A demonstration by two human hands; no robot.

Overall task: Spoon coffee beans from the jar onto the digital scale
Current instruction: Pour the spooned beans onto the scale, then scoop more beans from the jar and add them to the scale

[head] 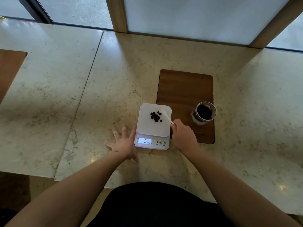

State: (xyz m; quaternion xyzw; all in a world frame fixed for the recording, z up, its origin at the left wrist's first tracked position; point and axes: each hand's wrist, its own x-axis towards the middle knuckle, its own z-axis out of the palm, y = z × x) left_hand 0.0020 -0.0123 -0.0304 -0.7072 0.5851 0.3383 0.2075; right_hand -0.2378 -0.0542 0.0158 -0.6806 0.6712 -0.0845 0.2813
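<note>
A white digital scale (146, 128) stands on the stone counter, its lit display reading 0.16. A small heap of dark coffee beans (155, 116) lies on its platform. My right hand (183, 136) is closed around the handle of a white spoon (165, 114), whose bowl hovers over the platform's far right part beside the beans. My left hand (123, 143) rests flat with fingers spread on the counter, its edge against the scale's left side. An open glass jar (204, 113) holding dark beans stands to the right of the scale.
The jar sits on a brown wooden board (183, 90) set in the beige counter (98, 95). A wooden post (117, 13) and window panes run along the far edge. Another wooden panel (8, 68) shows at the left. My dark-clothed torso is at the bottom.
</note>
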